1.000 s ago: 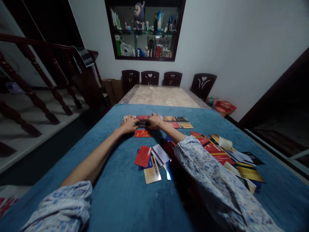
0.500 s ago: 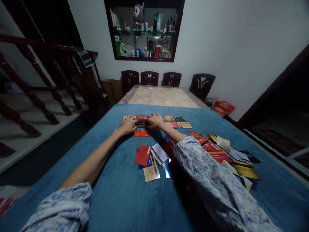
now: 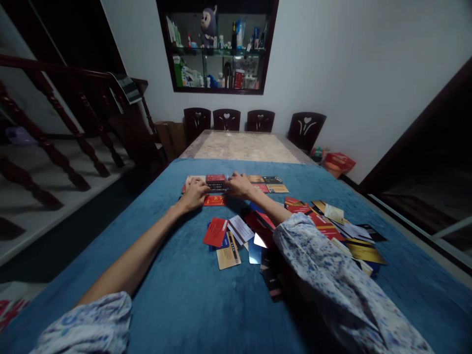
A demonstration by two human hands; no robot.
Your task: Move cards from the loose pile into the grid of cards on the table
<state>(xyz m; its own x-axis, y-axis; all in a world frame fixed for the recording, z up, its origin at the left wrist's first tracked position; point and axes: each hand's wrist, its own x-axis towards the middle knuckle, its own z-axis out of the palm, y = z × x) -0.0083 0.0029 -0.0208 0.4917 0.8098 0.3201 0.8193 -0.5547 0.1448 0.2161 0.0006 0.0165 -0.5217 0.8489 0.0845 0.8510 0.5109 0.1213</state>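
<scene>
Flat bank-type cards lie in rows on the blue cloth (image 3: 165,275) in front of me. My left hand (image 3: 193,193) rests at the left end of the rows, fingers apart and fingertips by the edge of a dark card (image 3: 217,186). Beyond that card lies a red card (image 3: 215,177), and nearer to me a red card with yellow marks (image 3: 215,200). My right hand (image 3: 239,186) is on the right side of the dark card, thumb and fingers apart, fingertips down on the cards. It partly hides the cards beneath it.
A gold card (image 3: 277,188) and a black card (image 3: 272,180) lie right of my hands. A loose pile with a red card (image 3: 215,232) is nearer me, another with a yellow card (image 3: 365,251) at right. Chairs (image 3: 260,121) stand beyond the marble tabletop (image 3: 247,145).
My left hand has shifted slightly left and back from the dark card, uncovering more of it. My right hand stays near its right side. The view has turned slightly.
</scene>
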